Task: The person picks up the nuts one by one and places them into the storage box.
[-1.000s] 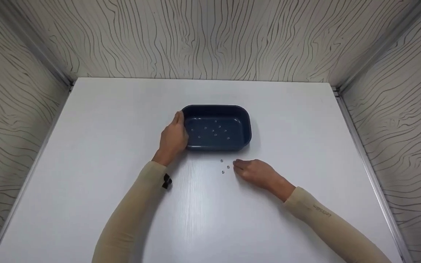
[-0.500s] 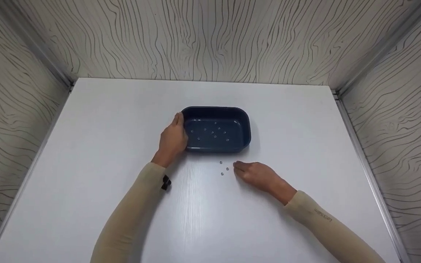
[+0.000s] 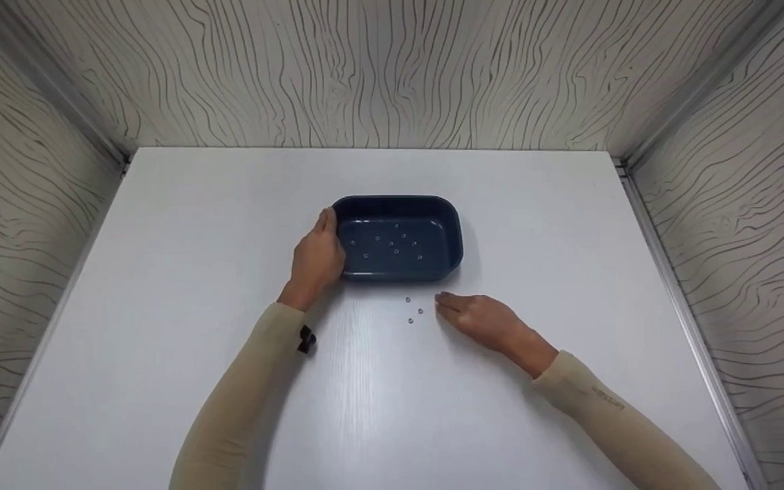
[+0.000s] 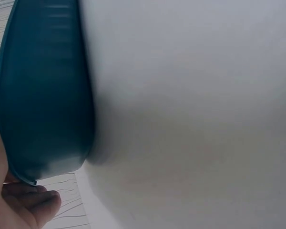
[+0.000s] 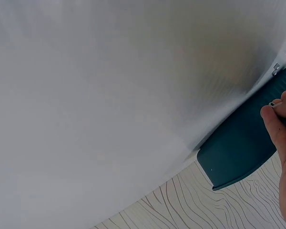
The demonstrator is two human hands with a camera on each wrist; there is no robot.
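A dark blue plastic bin stands on the white table, with several small metal nuts scattered over its floor. My left hand grips the bin's left end; in the left wrist view its fingers curl at the rim. Three more nuts lie on the table just in front of the bin. To the right of them is my right hand, near the bin's front right corner. The right wrist view shows it pinching a tiny nut between thumb and finger.
The white table is enclosed by wood-grain patterned panels at the back and both sides. Metal rails run along its side edges. A small black clip-like piece sits by the left sleeve cuff.
The view has shifted slightly. Both hands stay almost where they were, the left on the bin and the right beside the three loose nuts.
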